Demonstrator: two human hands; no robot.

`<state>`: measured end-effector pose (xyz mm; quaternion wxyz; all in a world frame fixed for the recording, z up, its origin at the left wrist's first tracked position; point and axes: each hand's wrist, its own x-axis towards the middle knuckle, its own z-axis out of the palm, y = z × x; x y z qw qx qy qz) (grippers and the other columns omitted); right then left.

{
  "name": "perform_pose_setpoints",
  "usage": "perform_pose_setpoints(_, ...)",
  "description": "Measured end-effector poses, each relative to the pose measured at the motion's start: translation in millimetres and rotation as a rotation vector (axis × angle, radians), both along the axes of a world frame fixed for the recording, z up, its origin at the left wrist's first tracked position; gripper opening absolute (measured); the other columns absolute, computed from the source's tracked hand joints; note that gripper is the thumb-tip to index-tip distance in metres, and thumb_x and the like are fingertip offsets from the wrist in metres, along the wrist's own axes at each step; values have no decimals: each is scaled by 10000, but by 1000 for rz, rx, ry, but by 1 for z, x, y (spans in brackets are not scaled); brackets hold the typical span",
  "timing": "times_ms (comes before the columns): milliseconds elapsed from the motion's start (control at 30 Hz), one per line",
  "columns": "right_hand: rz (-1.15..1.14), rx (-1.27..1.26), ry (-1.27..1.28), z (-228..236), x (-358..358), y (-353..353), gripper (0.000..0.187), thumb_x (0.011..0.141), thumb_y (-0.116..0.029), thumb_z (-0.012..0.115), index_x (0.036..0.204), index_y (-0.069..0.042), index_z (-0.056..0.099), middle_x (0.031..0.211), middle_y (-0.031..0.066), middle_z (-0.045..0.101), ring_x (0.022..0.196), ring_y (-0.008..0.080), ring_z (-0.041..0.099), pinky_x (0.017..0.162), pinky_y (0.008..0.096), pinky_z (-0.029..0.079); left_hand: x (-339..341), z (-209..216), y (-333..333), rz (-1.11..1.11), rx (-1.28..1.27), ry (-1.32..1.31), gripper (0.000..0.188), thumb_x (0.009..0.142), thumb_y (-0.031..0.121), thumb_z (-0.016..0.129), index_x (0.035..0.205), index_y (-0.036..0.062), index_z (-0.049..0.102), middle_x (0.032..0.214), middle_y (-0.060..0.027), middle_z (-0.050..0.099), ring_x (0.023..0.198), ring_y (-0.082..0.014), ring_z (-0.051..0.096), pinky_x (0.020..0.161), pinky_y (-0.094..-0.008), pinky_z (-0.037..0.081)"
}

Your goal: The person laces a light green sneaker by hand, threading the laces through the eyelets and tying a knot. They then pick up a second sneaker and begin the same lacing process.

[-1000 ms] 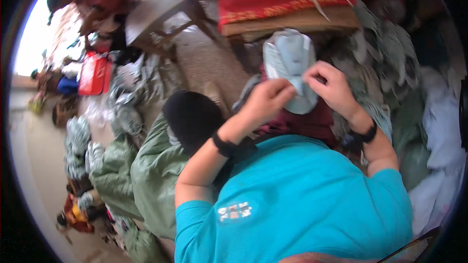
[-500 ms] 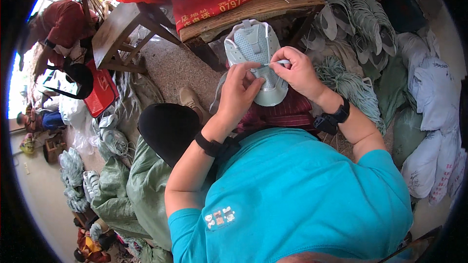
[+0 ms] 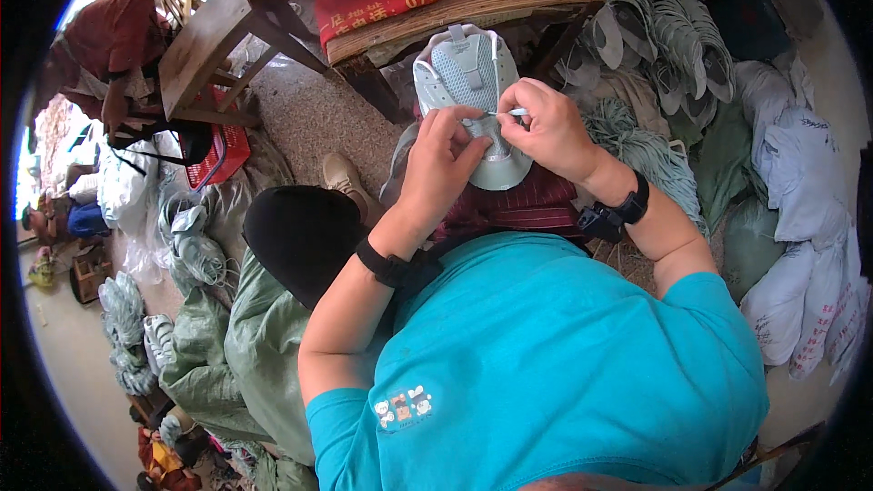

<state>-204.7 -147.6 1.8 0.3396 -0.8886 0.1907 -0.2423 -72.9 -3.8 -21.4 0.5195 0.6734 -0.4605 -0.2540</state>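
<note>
A pale grey-blue shoe upper (image 3: 462, 62) rests at my lap, its toe toward me and its mesh tongue facing up. Over the eyelet area, my right hand (image 3: 547, 127) pinches a thin pale shoelace (image 3: 518, 112), a short piece showing above the fingers. My left hand (image 3: 444, 147) lies along the shoe's left side, thumb and forefinger brought to the same spot and meeting the lace. Both sets of fingertips nearly touch. The fingers hide the lower eyelets and part of the toe.
Ahead stands a wooden bench (image 3: 464, 14) covered with a red cloth bag. Bundled laces (image 3: 641, 150) and stacked shoe parts (image 3: 687, 36) lie to the right, beside white sacks (image 3: 800, 173). Left are a wooden stool (image 3: 202, 55), a red basket (image 3: 223, 156), green sacks (image 3: 273, 345) and a co-worker in dark red (image 3: 105, 36).
My right fingertips have moved slightly left against the shoe, and less lace sticks out above them. The co-worker at the left has shifted posture, an arm now hanging near the stool.
</note>
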Motion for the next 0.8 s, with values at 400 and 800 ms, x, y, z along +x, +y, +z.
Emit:
perform_pose_setpoints(400, 180, -359, -40, 0, 1, -16, 98, 830, -40, 687, 902, -22, 623, 816, 58, 585, 653, 141, 564, 564, 281, 462, 1, 0, 0, -6, 22, -19, 348, 840, 33, 733, 1161, 84, 608, 837, 6, 440, 686, -76, 437, 600, -228, 413)
perform_pose_setpoints(800, 119, 179, 43, 8, 1, -15, 125, 813, -77, 648, 908, -16, 595, 891, 134, 617, 810, 286, 651, 700, 357, 543, 3, 1, 1, -30, 21, -46, 336, 856, 51, 725, 1168, 85, 607, 870, -4, 448, 702, -87, 446, 610, -236, 428)
